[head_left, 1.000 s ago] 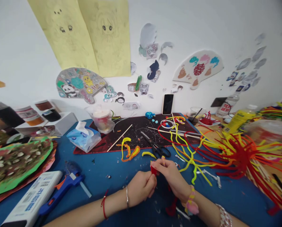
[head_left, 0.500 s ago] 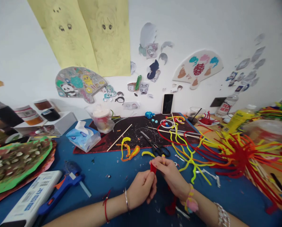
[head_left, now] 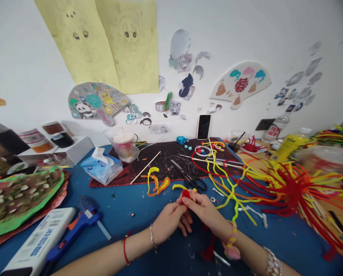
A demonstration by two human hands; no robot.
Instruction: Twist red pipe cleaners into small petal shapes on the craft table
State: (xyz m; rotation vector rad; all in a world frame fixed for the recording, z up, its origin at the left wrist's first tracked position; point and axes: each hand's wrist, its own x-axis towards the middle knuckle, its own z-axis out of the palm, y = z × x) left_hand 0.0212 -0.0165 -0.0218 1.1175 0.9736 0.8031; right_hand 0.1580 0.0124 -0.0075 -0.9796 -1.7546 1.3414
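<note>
A small red pipe-cleaner piece (head_left: 185, 193) sits just below the centre of the frame, pinched between the fingertips of both hands above the blue table (head_left: 131, 203). The left hand (head_left: 169, 221) grasps it from the lower left, the right hand (head_left: 206, 213) from the right, with a short yellow piece (head_left: 193, 196) showing at its fingertips. Just above them lie black scissors (head_left: 192, 180) on a dark mat (head_left: 165, 159). To the right spreads a heap of red, yellow and orange pipe cleaners (head_left: 286, 188). At the lower left lies a blue glue gun (head_left: 74, 228), and above it a tissue pack (head_left: 102, 165).
</note>
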